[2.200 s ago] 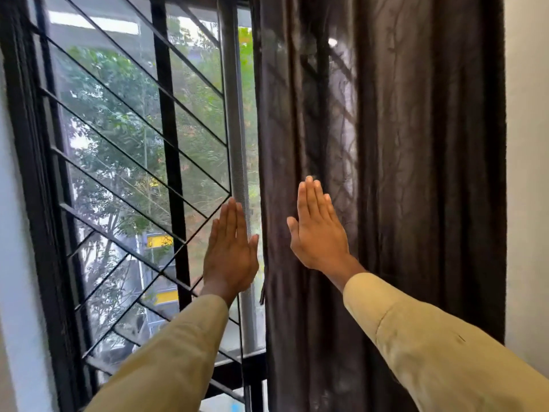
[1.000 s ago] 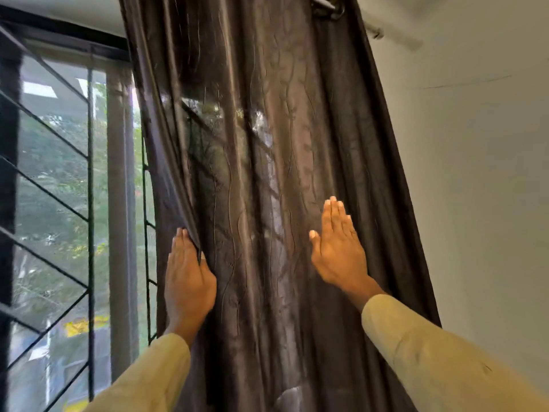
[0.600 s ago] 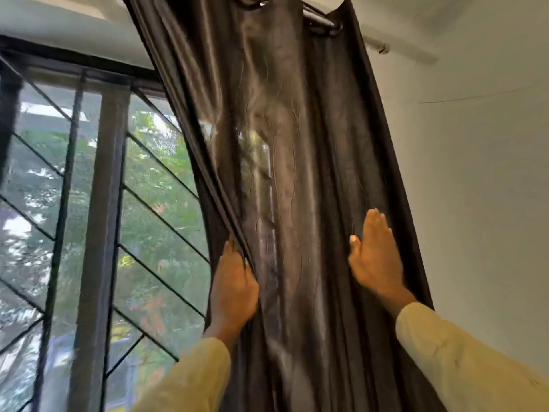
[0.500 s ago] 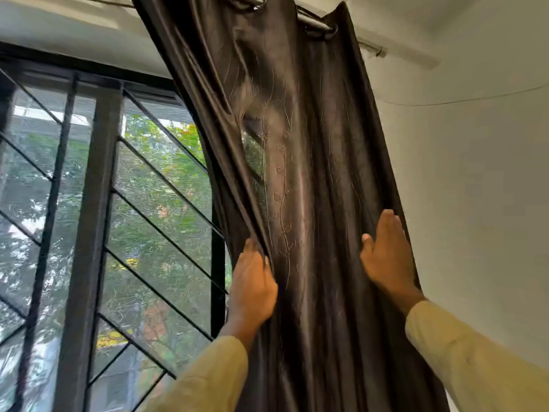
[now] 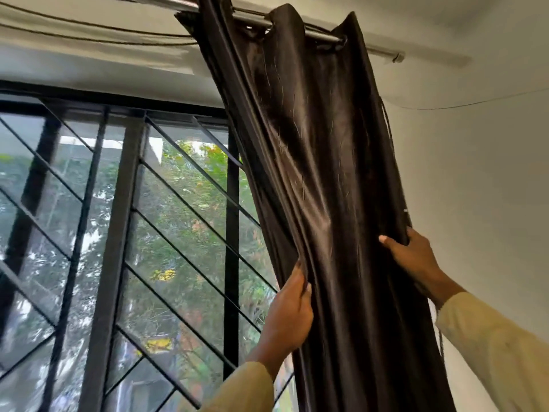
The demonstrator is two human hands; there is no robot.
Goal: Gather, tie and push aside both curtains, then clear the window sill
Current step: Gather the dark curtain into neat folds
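Dark brown satin curtain (image 5: 323, 179): your left hand (image 5: 286, 318) and right hand (image 5: 416, 260) grip its edges; bunch folds evenly.

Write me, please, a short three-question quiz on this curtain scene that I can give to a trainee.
1. True or false: the left hand and the right hand both grip the curtain.
2. What does the curtain hang from? A) a metal rod B) plastic hooks C) a row of nails
3. Fill the gap: the right hand holds the curtain's edge on the side of the white ____.
Key: 1 true; 2 A; 3 wall.
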